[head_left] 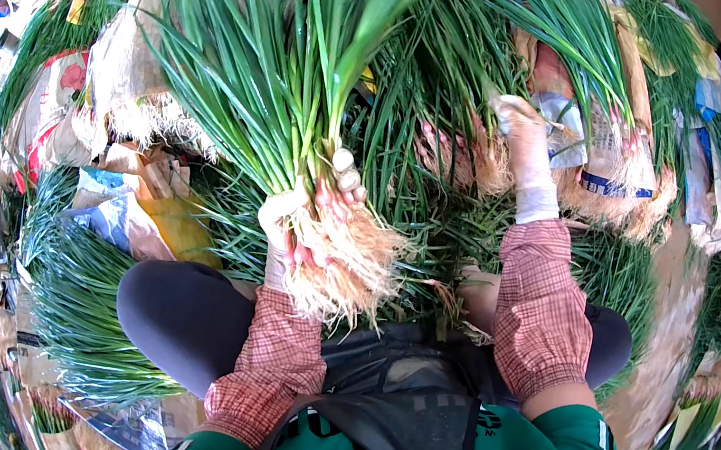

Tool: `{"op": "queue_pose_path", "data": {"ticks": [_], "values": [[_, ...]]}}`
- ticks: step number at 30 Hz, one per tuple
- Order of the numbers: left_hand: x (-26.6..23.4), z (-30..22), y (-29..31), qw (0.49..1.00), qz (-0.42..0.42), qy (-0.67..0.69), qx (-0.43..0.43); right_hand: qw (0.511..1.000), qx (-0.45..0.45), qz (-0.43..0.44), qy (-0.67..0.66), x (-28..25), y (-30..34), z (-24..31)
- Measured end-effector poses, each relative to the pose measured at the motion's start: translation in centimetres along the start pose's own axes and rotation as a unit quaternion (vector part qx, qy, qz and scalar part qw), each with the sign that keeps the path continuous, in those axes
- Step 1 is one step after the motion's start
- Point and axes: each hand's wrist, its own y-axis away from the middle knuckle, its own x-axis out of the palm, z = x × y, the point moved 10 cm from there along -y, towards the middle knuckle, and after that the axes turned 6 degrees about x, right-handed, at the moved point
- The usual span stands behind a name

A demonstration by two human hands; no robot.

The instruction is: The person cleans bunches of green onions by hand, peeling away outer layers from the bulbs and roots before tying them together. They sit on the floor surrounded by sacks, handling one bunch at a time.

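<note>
My left hand (pixel 281 213), in a pale glove, is wrapped round a big bunch of spring onions (pixel 304 109). Its fingertips show on the bunch's right side. The green leaves fan up and away from me, while the pinkish bulbs and tangled pale roots hang toward my lap. To the right, my gloved right hand (pixel 520 130) reaches over a pile of spring onions (pixel 456 150) with reddish bulbs. Motion blurs its fingers, and whether they grip anything cannot be made out. Checked sleeves cover both forearms.
A large beige sack (pixel 177 9) with roots along its lower edge lies at the far left. Wrapped bundles (pixel 623 156) stand at the right. More greens (pixel 91 303) lie by my left knee, beside crumpled coloured packaging (pixel 132 209). Loose leaves cover the ground before me.
</note>
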Motion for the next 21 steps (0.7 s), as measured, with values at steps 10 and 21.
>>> {"op": "queue_pose_path", "data": {"ticks": [10,21], "values": [[-0.4,1.7,-0.2,0.998,-0.005,0.062,0.002,0.88,-0.032,-0.145,0.452,-4.2,3.9,-0.9],[-4.4,3.2,0.9,0.979,-0.153,-0.107,-0.078,0.929,-0.011,0.284,0.236,12.2,12.6,1.6]]}}
